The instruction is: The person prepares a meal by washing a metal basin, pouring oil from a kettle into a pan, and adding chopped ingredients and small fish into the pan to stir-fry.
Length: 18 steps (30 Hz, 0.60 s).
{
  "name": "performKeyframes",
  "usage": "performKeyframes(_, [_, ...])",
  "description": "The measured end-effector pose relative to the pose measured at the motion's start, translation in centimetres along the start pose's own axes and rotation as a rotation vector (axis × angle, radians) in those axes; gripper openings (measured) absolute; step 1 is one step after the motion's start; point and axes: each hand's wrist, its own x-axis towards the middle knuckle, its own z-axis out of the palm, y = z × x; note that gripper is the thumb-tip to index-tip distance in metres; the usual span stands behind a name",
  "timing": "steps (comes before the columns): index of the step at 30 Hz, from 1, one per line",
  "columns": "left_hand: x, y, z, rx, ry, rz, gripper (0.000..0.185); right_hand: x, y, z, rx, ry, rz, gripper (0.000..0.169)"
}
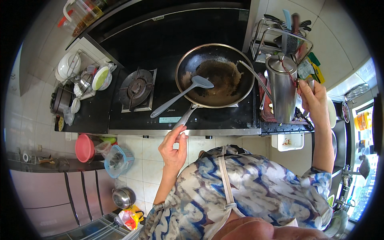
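Note:
My right hand (313, 97) grips the handle of a tall stainless steel oil pot (282, 90) with a lid and a long thin spout. The spout's tip reaches over the right side of a dark wok (220, 81) on the right burner, and a thin stream seems to fall from it. A grey spatula (186, 94) rests across the wok's left rim, its blade inside and its handle over the hob. Near the end of the wok's handle (187, 115) is my left hand (175, 147), fingers loosely curved; whether it touches the handle is hard to tell.
An unused gas burner (136, 88) is at the left of the black hob. Beyond it stands a dish rack (75, 69) with bowls. A red cutting board (267, 115) with chopped food lies under the pot. Behind it stands a knife rack (282, 36). A white tray (288, 142) sits below the counter's edge.

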Motion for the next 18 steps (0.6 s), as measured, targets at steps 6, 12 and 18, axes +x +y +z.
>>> performKeyframes(6, [0.1,0.3,-0.2,-0.014,0.03,0.009,0.023,0.2,-1.6,-0.8,0.325,0.069,-0.141,0.027])
performKeyframes(12, [0.4,1.1,-0.3,0.007,0.041,0.022,0.022,2.3,-6.5,-2.1,0.521,0.208,-0.338,0.026])
performKeyframes(18, [2.7,4.3,0.3,0.045,-0.012,0.249,0.024,8.8,-11.8,-6.6,0.512,0.261,-0.573,0.028])
